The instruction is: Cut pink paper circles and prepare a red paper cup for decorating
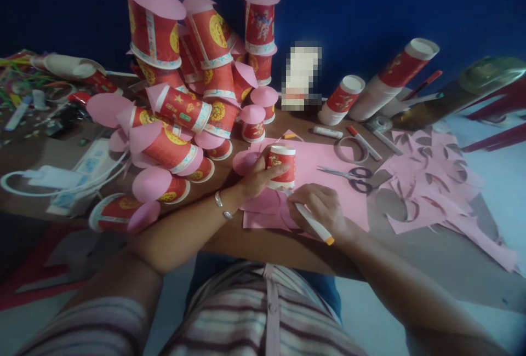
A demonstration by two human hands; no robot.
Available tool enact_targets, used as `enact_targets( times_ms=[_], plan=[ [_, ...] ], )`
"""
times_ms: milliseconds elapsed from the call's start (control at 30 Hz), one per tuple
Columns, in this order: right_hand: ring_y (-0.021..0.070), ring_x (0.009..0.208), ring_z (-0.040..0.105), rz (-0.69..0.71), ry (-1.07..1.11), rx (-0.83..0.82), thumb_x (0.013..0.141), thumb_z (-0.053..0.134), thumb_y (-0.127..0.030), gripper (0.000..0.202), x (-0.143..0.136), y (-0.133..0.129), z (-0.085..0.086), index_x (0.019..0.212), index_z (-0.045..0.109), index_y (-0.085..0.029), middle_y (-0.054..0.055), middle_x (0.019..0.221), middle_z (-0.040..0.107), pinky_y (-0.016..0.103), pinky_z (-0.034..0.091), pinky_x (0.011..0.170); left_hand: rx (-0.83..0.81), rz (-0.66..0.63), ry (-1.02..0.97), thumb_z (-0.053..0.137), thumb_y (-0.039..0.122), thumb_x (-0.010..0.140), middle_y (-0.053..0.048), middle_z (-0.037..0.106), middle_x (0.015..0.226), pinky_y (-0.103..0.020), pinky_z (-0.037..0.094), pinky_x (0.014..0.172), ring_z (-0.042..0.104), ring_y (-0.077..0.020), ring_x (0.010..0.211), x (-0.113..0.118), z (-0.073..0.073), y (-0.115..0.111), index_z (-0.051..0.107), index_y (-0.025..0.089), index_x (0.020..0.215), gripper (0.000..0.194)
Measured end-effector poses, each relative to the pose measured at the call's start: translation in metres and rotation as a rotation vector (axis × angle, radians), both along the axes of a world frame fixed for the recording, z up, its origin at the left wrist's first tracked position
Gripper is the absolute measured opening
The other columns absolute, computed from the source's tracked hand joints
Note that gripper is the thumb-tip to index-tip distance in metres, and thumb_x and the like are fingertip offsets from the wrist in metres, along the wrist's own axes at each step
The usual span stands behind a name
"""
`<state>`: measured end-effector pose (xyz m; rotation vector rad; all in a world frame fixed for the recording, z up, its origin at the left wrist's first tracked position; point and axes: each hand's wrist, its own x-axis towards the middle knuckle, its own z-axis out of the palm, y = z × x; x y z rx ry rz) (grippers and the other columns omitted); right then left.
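My left hand (257,178) grips a small red paper cup (282,165) with a gold pattern, its white end turned up. In my right hand (318,205) is a white glue pen or marker (314,223) with an orange end pointing toward me. Its tip lies near the cup's lower rim, partly hidden by my fingers. Both hands are over pink paper sheets (324,153) on the table. A pair of scissors (349,176) with dark handles lies on the pink paper, to the right of the cup.
Red cups with pink cone tops (189,104) are piled at left. A tape roll (351,149), an orange marker (365,142) and stacked cups (342,98) stand or lie behind. Pink paper scraps (431,181) spread at right. A power strip (82,175) with white cables sits far left.
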<state>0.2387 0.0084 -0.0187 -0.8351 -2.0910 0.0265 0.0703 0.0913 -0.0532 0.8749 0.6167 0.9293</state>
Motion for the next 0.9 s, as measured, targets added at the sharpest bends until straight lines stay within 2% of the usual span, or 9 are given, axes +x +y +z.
enact_targets(
  times_ms=[167, 367, 667, 900],
  plan=[
    [0.0136, 0.064, 0.065, 0.013, -0.02, 0.001, 0.089, 0.063, -0.005, 0.021, -0.001, 0.0, -0.001, 0.101, 0.056, -0.021, -0.001, 0.075, 0.069, 0.026, 0.051, 0.06, 0.02, -0.03, 0.032, 0.085, 0.034, 0.075, -0.002, 0.069, 0.097, -0.035, 0.053, 0.08, 0.066, -0.018, 0.085, -0.001, 0.002, -0.002, 0.058, 0.022, 0.118, 0.052],
    [0.0128, 0.058, 0.062, 0.028, 0.009, 0.035, 0.087, 0.061, -0.002, 0.023, -0.002, -0.001, 0.01, 0.098, 0.055, -0.022, -0.003, 0.07, 0.066, 0.026, 0.05, 0.056, 0.044, -0.02, 0.043, 0.085, 0.033, 0.075, -0.003, 0.07, 0.098, -0.037, 0.052, 0.085, 0.066, -0.02, 0.089, -0.002, 0.007, -0.002, 0.061, 0.021, 0.116, 0.049],
    [0.0138, 0.057, 0.06, -0.011, 0.027, 0.025, 0.087, 0.061, -0.004, 0.02, -0.001, -0.001, 0.01, 0.096, 0.055, -0.021, -0.001, 0.069, 0.065, 0.026, 0.05, 0.055, 0.012, 0.022, 0.0, 0.087, 0.036, 0.073, -0.003, 0.07, 0.099, -0.035, 0.053, 0.082, 0.067, -0.0195, 0.089, 0.001, 0.001, 0.001, 0.062, 0.022, 0.113, 0.049],
    [0.0132, 0.056, 0.06, -0.027, 0.032, 0.021, 0.086, 0.062, -0.004, 0.021, -0.001, 0.0, 0.011, 0.095, 0.055, -0.021, -0.001, 0.069, 0.065, 0.025, 0.048, 0.055, 0.012, -0.007, -0.007, 0.086, 0.035, 0.074, -0.002, 0.07, 0.098, -0.034, 0.053, 0.079, 0.067, -0.018, 0.086, 0.0, 0.001, 0.001, 0.06, 0.022, 0.116, 0.05]
  ],
)
